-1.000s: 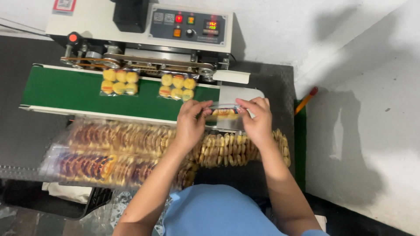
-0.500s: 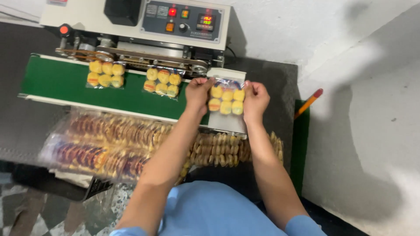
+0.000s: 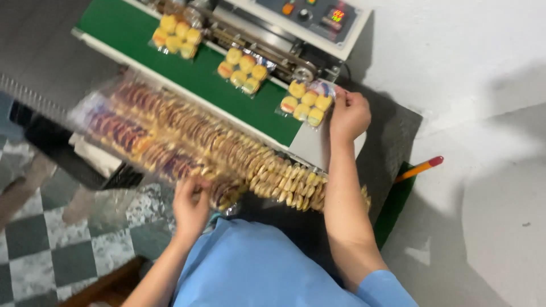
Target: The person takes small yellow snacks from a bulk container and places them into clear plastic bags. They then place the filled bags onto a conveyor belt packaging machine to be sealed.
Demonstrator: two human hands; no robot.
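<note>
My right hand (image 3: 348,114) holds the edge of a clear packet of yellow round sweets (image 3: 306,101) at the right end of the green conveyor belt (image 3: 193,77), by the sealing machine (image 3: 296,28). Two more such packets (image 3: 243,69) (image 3: 176,34) lie further left on the belt. My left hand (image 3: 191,203) reaches down to the near end of the stacked rows of clear packets (image 3: 187,142) in front of the belt and grips one packet there.
A pencil with a red tip (image 3: 420,168) lies at the right on a green board. The black table (image 3: 392,142) meets a white wall on the right. Checkered floor (image 3: 51,250) shows at the lower left.
My left hand has left the packet on the belt and dropped to the stacked packets. My right hand stays on the packet at the belt's right end. The camera has tilted.
</note>
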